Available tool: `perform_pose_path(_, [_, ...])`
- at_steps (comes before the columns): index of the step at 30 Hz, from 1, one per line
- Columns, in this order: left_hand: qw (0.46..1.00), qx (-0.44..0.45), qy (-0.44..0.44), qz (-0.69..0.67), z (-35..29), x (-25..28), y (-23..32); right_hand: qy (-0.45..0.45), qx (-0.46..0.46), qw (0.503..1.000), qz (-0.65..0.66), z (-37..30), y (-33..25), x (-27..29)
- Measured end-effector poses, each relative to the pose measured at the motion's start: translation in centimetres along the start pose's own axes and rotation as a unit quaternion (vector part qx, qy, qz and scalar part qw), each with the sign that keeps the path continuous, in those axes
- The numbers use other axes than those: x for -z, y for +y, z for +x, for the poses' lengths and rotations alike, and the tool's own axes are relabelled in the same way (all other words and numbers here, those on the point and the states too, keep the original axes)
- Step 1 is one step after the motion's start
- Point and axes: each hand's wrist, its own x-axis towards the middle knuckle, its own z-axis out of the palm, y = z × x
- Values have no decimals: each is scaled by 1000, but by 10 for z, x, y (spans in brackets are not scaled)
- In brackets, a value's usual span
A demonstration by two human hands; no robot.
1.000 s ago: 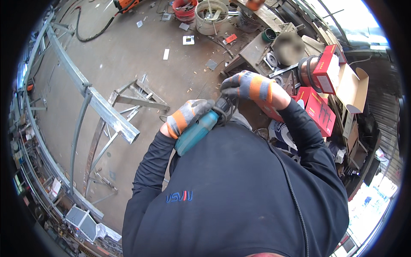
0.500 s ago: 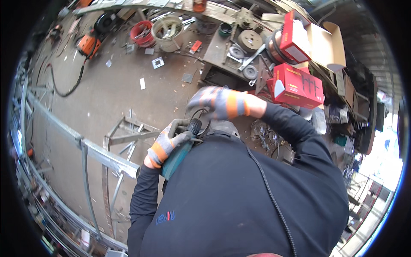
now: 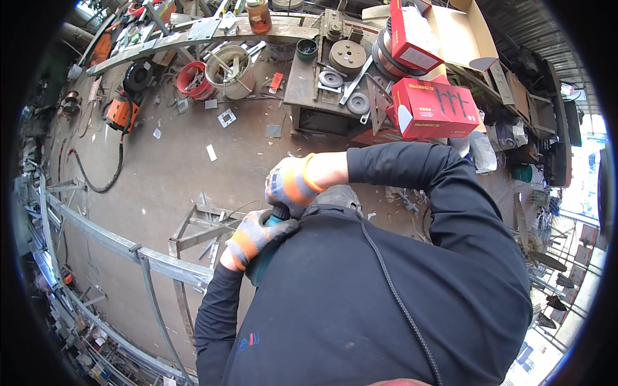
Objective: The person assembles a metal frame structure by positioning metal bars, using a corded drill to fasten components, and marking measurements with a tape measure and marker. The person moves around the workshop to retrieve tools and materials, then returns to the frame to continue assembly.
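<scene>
My left hand (image 3: 250,238), in a grey and orange work glove, is closed around a teal bottle (image 3: 261,264) held tilted against my chest. Much of its body is hidden behind the glove and my dark jacket. At its top is a black cap (image 3: 280,210), over which my right hand (image 3: 291,185), gloved the same way, is closed. The right fingertips are hidden from view. Both hands are close together, the right just above the left.
Left of me stands a metal frame (image 3: 161,262). Ahead right, a workbench (image 3: 296,90) carries discs, a wire spool and red boxes (image 3: 434,108). Farther off are buckets (image 3: 230,80) and an orange machine (image 3: 121,114) with a black cable. Scraps lie on the floor.
My right hand has come down from beside the cap's black loop and closed over the cap. The left hand keeps its hold on the bottle. The view has shifted.
</scene>
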Motion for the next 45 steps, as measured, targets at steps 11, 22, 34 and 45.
perform_pose_path(11, [866,16,82,492,30,-20,26,-364,-12,768,527,16,36,-42])
perform_pose_path(22, [783,-123,99,602,99,-50,-30,-369,-149,536,745,8,53,-114])
perform_pose_path(34, [861,-77,13,503,138,-42,-44,127,-215,963,96,17,30,-149])
perform_pose_path(45, [821,-98,59,559,131,-30,-29,-86,-137,716,679,-31,62,-123])
